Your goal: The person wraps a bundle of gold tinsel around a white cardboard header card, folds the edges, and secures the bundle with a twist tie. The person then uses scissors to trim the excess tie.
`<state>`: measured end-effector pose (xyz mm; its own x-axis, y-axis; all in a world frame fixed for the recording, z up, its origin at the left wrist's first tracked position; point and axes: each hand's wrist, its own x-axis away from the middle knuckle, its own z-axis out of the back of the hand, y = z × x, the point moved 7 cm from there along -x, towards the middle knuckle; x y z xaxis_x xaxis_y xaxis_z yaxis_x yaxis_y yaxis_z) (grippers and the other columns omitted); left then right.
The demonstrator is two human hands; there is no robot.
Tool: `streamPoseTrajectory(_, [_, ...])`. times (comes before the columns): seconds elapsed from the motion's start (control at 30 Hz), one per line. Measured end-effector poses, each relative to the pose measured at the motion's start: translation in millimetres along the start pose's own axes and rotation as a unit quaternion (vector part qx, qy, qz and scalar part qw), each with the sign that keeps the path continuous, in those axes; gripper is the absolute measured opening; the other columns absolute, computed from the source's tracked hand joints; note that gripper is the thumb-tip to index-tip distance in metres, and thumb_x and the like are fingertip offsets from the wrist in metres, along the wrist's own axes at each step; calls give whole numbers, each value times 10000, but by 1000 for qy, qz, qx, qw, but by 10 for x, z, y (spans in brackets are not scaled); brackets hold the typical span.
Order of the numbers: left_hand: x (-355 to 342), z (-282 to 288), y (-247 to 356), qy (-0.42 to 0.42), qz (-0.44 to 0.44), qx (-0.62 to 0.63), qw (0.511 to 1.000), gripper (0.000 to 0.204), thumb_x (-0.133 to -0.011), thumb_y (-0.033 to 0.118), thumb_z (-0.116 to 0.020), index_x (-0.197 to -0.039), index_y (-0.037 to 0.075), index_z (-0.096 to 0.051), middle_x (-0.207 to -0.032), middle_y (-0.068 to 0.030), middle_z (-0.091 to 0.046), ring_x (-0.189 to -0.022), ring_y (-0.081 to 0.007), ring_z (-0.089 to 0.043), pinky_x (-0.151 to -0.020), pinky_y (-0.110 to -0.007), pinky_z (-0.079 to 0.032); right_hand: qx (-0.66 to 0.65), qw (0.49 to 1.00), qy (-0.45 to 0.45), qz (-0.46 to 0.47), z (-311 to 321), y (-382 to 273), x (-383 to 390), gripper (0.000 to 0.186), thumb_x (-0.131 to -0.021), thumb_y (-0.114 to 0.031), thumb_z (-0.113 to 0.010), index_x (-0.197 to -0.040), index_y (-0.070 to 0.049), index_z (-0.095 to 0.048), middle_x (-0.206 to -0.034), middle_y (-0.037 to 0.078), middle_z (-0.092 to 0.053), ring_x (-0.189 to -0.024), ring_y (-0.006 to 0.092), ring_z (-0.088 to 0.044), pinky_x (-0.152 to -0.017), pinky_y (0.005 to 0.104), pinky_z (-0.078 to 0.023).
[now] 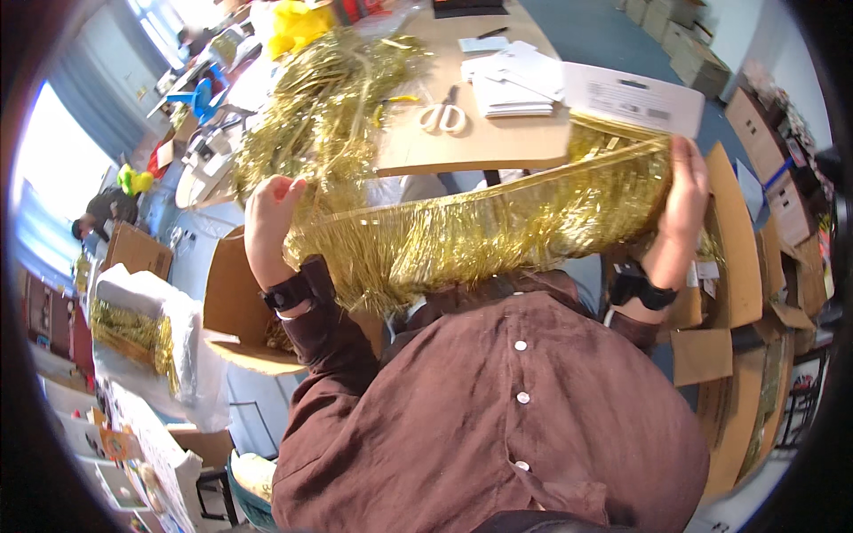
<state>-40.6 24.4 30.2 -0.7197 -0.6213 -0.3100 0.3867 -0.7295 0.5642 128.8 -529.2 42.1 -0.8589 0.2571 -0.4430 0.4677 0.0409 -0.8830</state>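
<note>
Gold tinsel fringe (524, 213), pinched by left hand (269, 213) and right hand (686, 191), hangs before the near edge of the tabletop (511, 140); a plastic bag (197, 360) contains more tinsel (129, 336).

Workshop: gold tinsel (506, 220), cardboard boxes (737, 244)

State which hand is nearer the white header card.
Right: the right hand is just below the white header card; the left hand is well off to its lower left.
</note>
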Motion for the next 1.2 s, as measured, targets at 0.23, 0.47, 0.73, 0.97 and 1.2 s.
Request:
streamPoseTrajectory(0.23, [823, -906, 2101, -109, -343, 335, 871, 137, -874, 150, -739, -916, 31, -685, -900, -98, -628, -804, -230, -638, -730, -313, -513, -22, 993, -117, 7, -415, -259, 257, 334, -1026, -290, -563, -1109, 19, -658, -984, 19, -669, -885, 89, -547, -821, 247, -437])
streamPoseTrajectory(0.47, [1172, -1378, 2661, -140, -326, 378, 855, 299, -888, 189, -750, -991, 5, -538, -977, -95, -522, -859, -185, -605, -809, -320, -552, -47, 987, -150, 23, -587, -288, 300, 297, -1029, -250, -563, -1019, 37, -635, -918, 23, -654, -823, 70, -538, -758, 227, -448])
streamPoseTrajectory(0.73, [1208, -1583, 2572, -208, -260, 366, 869, 240, -858, 164, -765, -942, 30, -585, -958, -91, -561, -796, -188, -604, -710, -306, -516, -41, 987, -156, 1, -593, -193, 285, 305, -1026, -240, -568, -1078, 53, -634, -961, 39, -677, -854, 81, -558, -782, 237, -460])
streamPoseTrajectory(0.97, [1255, -1071, 2619, 33, -398, 233, 887, 158, -748, 66, -742, -846, 82, -620, -964, -90, -579, -962, -307, -551, -896, -416, -440, 11, 989, -140, 37, -606, -123, 245, 292, -1016, -240, -584, -1036, 48, -628, -900, 38, -660, -815, 87, -540, -759, 253, -458])
streamPoseTrajectory(1.2, [1053, -1329, 2459, -250, -221, 439, 835, 123, -951, 85, -637, -1021, 38, -547, -972, -14, -584, -782, -59, -546, -723, -199, -469, 16, 987, -154, 43, -677, -55, 228, 285, -1016, -233, -585, -1023, 49, -626, -861, 19, -625, -784, 81, -493, -719, 256, -431])
